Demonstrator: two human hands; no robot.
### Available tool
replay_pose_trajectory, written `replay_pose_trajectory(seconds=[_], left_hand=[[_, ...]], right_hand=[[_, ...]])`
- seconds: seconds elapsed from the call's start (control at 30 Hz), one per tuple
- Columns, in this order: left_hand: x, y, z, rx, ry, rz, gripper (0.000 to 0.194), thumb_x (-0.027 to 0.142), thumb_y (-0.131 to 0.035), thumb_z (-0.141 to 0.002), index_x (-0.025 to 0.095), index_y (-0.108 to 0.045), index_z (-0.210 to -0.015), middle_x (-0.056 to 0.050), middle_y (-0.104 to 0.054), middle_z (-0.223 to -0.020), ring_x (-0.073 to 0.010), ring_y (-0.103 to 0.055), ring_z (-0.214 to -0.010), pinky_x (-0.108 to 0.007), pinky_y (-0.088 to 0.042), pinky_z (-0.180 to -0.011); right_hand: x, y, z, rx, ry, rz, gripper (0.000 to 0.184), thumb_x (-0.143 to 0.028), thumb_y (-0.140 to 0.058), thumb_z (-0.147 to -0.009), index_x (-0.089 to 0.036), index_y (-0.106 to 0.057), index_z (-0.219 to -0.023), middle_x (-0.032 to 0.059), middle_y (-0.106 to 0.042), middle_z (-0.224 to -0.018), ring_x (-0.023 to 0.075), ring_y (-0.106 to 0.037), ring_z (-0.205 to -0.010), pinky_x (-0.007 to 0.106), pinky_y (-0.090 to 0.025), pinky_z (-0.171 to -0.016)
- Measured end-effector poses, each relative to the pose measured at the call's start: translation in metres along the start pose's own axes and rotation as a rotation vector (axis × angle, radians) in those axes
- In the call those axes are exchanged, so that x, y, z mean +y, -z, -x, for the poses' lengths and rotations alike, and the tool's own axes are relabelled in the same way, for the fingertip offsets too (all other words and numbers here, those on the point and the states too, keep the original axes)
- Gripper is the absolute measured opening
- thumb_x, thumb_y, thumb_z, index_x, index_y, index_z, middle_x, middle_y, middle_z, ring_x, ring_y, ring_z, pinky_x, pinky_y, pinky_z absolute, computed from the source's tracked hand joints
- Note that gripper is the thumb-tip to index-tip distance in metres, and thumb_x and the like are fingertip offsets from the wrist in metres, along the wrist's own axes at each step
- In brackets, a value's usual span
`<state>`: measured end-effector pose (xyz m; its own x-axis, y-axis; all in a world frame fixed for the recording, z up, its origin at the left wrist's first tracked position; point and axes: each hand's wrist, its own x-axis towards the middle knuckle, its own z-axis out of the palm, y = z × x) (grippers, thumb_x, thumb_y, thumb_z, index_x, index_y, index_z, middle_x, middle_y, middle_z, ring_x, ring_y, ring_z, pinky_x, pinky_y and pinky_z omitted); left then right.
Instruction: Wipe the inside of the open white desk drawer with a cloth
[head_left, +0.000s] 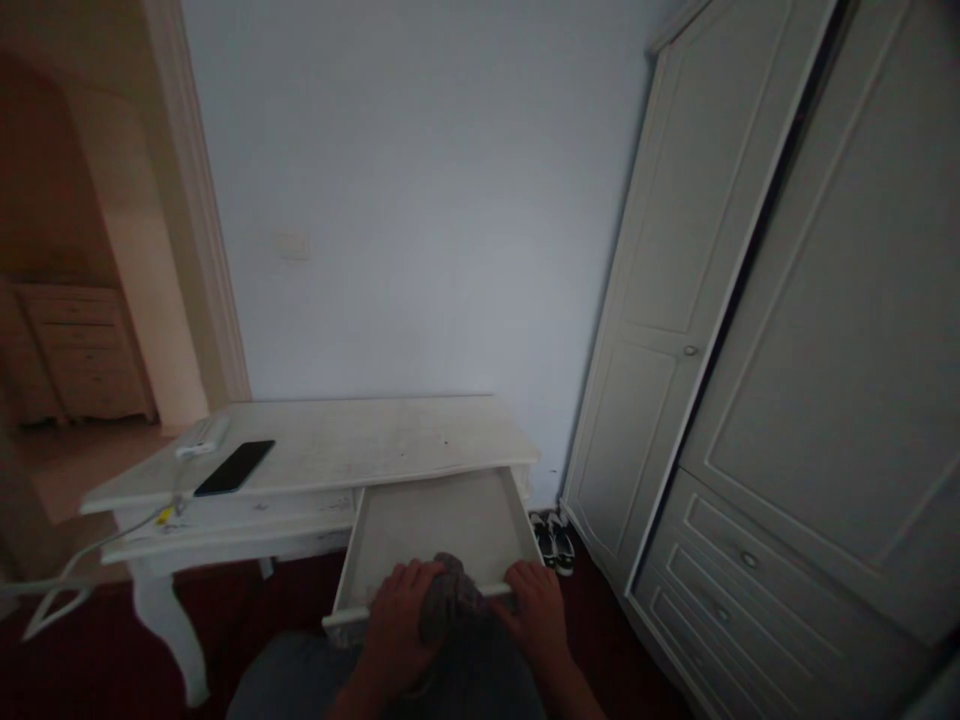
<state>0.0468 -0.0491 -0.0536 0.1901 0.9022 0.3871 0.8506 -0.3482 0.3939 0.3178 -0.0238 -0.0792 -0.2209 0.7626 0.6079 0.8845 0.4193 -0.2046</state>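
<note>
A white desk drawer (435,515) is pulled out toward me, and its bare inside shows. My left hand (405,610) is closed on a bunched grey-brown cloth (454,595) at the drawer's front edge. Part of the cloth lies over that edge, between my two hands. Farther right, my right hand (536,610) grips the top of the drawer front, with its fingers curled over the edge. The undersides of both hands are hidden.
On the white desk (360,430) lie a dark phone (236,468) and a white device (204,437) with a cable (112,540). A white wardrobe (645,400) stands at right, with black-and-white shoes (553,540) beside it. My legs are under the drawer front.
</note>
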Motion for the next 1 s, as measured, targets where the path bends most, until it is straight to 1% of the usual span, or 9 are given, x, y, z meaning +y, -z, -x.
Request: replay_pose_trajectory(seconds=[0.1, 0.23, 0.33, 0.43, 0.53, 0.6, 0.7, 0.8, 1.0], left_hand=[[0.005, -0.008, -0.003, 0.034, -0.053, 0.037, 0.061, 0.040, -0.075, -0.076, 0.032, -0.064, -0.135, -0.008, -0.071, -0.137, -0.0344, -0.063, -0.128, -0.050, -0.048, -0.113], [-0.015, -0.004, 0.003, 0.047, -0.084, 0.044, 0.063, 0.032, -0.075, -0.072, 0.034, -0.064, -0.134, -0.006, -0.071, -0.137, -0.0327, -0.064, -0.128, -0.047, -0.049, -0.114], [-0.038, 0.009, 0.013, 0.049, -0.045, 0.041, 0.058, 0.031, -0.071, -0.077, 0.034, -0.063, -0.134, -0.005, -0.072, -0.136, -0.0314, -0.064, -0.130, -0.046, -0.049, -0.114], [-0.058, 0.031, 0.024, 0.022, 0.024, 0.047, 0.054, 0.037, -0.069, -0.078, 0.034, -0.064, -0.131, -0.005, -0.073, -0.134, -0.0315, -0.066, -0.126, -0.046, -0.051, -0.112], [-0.071, 0.052, 0.033, -0.030, 0.074, 0.082, 0.053, 0.048, -0.066, -0.080, 0.035, -0.065, -0.132, -0.005, -0.072, -0.138, -0.0327, -0.064, -0.131, -0.044, -0.051, -0.114], [-0.074, 0.060, 0.035, -0.075, 0.087, 0.106, 0.053, 0.053, -0.063, -0.082, 0.036, -0.064, -0.133, -0.004, -0.072, -0.138, -0.0322, -0.064, -0.131, -0.042, -0.052, -0.113], [-0.070, 0.062, 0.032, -0.101, 0.104, 0.060, 0.055, 0.054, -0.065, -0.079, 0.038, -0.064, -0.132, -0.003, -0.073, -0.137, -0.0336, -0.063, -0.132, -0.043, -0.050, -0.114], [-0.058, 0.057, 0.023, -0.088, 0.101, -0.002, 0.055, 0.048, -0.067, -0.079, 0.037, -0.064, -0.133, -0.002, -0.071, -0.140, -0.0344, -0.060, -0.135, -0.047, -0.045, -0.118], [-0.024, 0.032, 0.003, -0.091, 0.015, 0.041, 0.059, 0.034, -0.072, -0.076, 0.033, -0.064, -0.135, -0.006, -0.070, -0.139, -0.0334, -0.062, -0.129, -0.047, -0.047, -0.115]], right_hand=[[0.000, 0.001, 0.000, 0.001, 0.012, 0.014, 0.032, -0.052, -0.079, -0.091, -0.025, -0.062, -0.092, 0.0005, -0.067, -0.094, 0.0245, -0.058, -0.092, 0.039, -0.033, -0.086], [-0.002, 0.002, -0.001, 0.019, 0.022, 0.037, 0.034, -0.056, -0.075, -0.093, -0.025, -0.061, -0.089, 0.0009, -0.067, -0.092, 0.0241, -0.058, -0.090, 0.038, -0.033, -0.084], [-0.003, 0.004, -0.002, 0.023, 0.023, 0.035, 0.036, -0.058, -0.073, -0.094, -0.024, -0.061, -0.088, 0.0012, -0.066, -0.090, 0.0241, -0.058, -0.089, 0.038, -0.033, -0.083], [-0.005, 0.006, -0.003, 0.014, 0.029, 0.036, 0.037, -0.058, -0.073, -0.094, -0.024, -0.062, -0.089, 0.0018, -0.067, -0.091, 0.0244, -0.058, -0.089, 0.038, -0.034, -0.083], [-0.006, 0.008, -0.003, -0.004, 0.011, 0.030, 0.037, -0.059, -0.072, -0.094, -0.024, -0.063, -0.089, 0.0024, -0.068, -0.092, 0.0247, -0.059, -0.090, 0.038, -0.034, -0.084], [-0.006, 0.008, -0.003, -0.009, -0.004, 0.016, 0.038, -0.061, -0.071, -0.095, -0.024, -0.063, -0.089, 0.0029, -0.068, -0.092, 0.0251, -0.059, -0.091, 0.038, -0.034, -0.084], [-0.005, 0.006, -0.002, -0.002, -0.004, 0.007, 0.040, -0.064, -0.069, -0.095, -0.025, -0.063, -0.089, 0.0031, -0.069, -0.093, 0.0253, -0.059, -0.091, 0.039, -0.035, -0.084], [-0.004, 0.005, -0.002, 0.013, 0.007, 0.002, 0.041, -0.064, -0.071, -0.094, -0.024, -0.064, -0.090, 0.0028, -0.069, -0.093, 0.0249, -0.058, -0.091, 0.038, -0.034, -0.085], [-0.001, 0.003, -0.001, 0.015, 0.011, 0.002, 0.034, -0.056, -0.074, -0.094, -0.024, -0.062, -0.090, 0.0012, -0.068, -0.093, 0.0243, -0.058, -0.091, 0.038, -0.033, -0.084]])
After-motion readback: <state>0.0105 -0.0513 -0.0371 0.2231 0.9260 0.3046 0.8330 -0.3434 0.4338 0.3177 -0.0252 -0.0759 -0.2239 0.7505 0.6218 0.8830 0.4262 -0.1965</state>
